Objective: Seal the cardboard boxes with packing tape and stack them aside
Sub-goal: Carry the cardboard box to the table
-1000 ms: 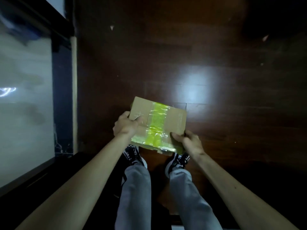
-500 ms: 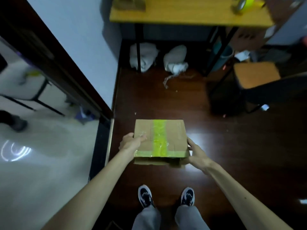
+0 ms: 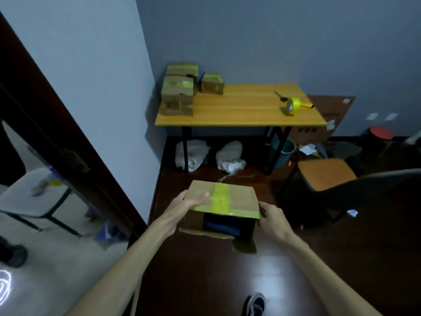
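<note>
A dark wooden floor (image 3: 205,270) stretched under the person toward a yellow-topped desk (image 3: 239,108) against the far wall. A chair (image 3: 325,174) stood to the right, near the desk. The cardboard box (image 3: 241,199) was held in the air between the person and the desk, above the floor, with a strip of yellow tape (image 3: 219,198) running across its top and along its near top edge. Its near side gaped open, a flap hanging down and something dark blue showing inside. Sealed boxes (image 3: 177,94) sat stacked at the desk's far left corner. The hands were apart, one at each side of the held box: the left hand (image 3: 189,201) gripped its left edge with the thumb lying on top, and the right hand (image 3: 272,216) clasped its near right corner. A yellow tape dispenser (image 3: 293,105) lay on the desk's right side, well apart from the hands.
</note>
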